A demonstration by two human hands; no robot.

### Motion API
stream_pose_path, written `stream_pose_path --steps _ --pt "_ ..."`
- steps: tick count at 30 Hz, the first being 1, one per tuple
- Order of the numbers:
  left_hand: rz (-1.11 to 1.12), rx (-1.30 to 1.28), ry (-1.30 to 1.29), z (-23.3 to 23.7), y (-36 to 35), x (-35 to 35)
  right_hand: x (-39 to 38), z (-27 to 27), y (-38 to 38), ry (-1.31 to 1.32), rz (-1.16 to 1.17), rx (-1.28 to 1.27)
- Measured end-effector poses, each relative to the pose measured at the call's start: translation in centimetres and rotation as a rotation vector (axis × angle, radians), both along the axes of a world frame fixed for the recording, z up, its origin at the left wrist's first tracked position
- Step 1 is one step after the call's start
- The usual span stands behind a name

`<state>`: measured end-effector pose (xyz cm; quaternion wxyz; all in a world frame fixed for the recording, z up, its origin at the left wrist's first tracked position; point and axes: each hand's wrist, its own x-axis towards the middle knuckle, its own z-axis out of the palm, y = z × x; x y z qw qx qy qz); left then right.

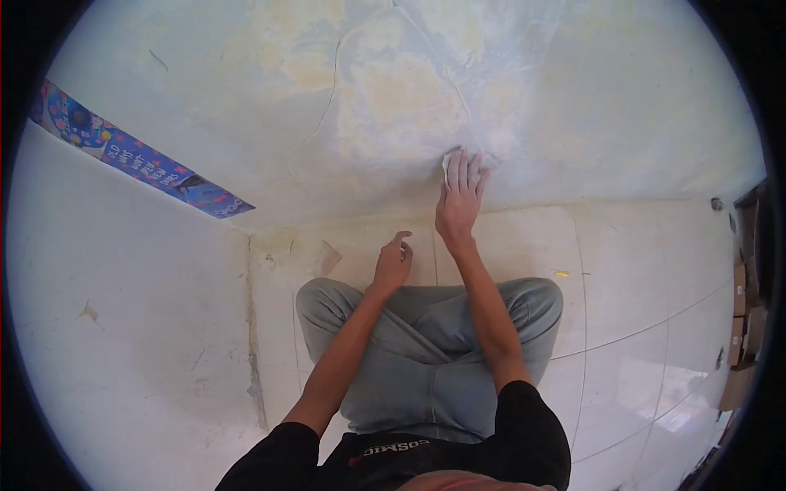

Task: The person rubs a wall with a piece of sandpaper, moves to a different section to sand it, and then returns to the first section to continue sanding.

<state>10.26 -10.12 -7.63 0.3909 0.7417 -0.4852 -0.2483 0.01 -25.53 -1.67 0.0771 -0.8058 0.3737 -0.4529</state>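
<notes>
Pale sheet [447, 168] lies against the front wall [393, 106] at 1 o'clock, mostly hidden under our right hand [463, 178]; its visible edge runs beside the fingers, roughly 12 to 6 o'clock, but we cannot tell its full long axis. Nearest us, at 6 o'clock, are our crossed legs in grey-blue trousers [422, 364]. Just beyond, near the centre, is our left hand [395, 260], fingers loosely bent, the index finger stretched toward 1 o'clock. Farther on, our right hand points to 12 o'clock, fingers nearly straight, holding the sheet to the wall. The edge where tiled floor [626, 299] meets wall passes behind that hand; a yellow scrap [562, 273] lies at 3 o'clock. Room on the wall extends from the hand toward 12 and 2 o'clock; a side wall [139, 286] bounds us at 9. Farther off, a blue poster [143, 159] slants along the corner at 10 o'clock, and cardboard boxes [739, 290] sit at 3.
</notes>
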Motion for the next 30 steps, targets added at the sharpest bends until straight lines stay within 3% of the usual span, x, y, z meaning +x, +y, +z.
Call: stream_pose_path --steps 2,7,11,19,26,30 --pt "0.002 0.041 0.016 0.0 0.1 0.1 0.3 -0.5 0.3 -0.007 -0.083 0.019" --pt "-0.003 0.031 0.009 -0.1 0.0 0.2 -0.1 6.7 0.4 0.030 -0.168 0.049" --pt "-0.013 0.056 -0.016 -0.2 -0.1 0.0 0.0 0.6 0.8 0.055 -0.162 0.049" --pt "-0.001 0.028 0.003 -0.3 0.0 0.4 -0.1 4.3 0.8 0.110 -0.173 0.084" --pt "-0.005 -0.003 -0.041 -0.9 0.3 0.4 0.1 1.5 1.0 0.125 -0.173 0.107" --pt "0.025 0.033 0.007 -0.3 0.2 0.4 -0.3 5.8 0.7 0.152 -0.221 0.089"
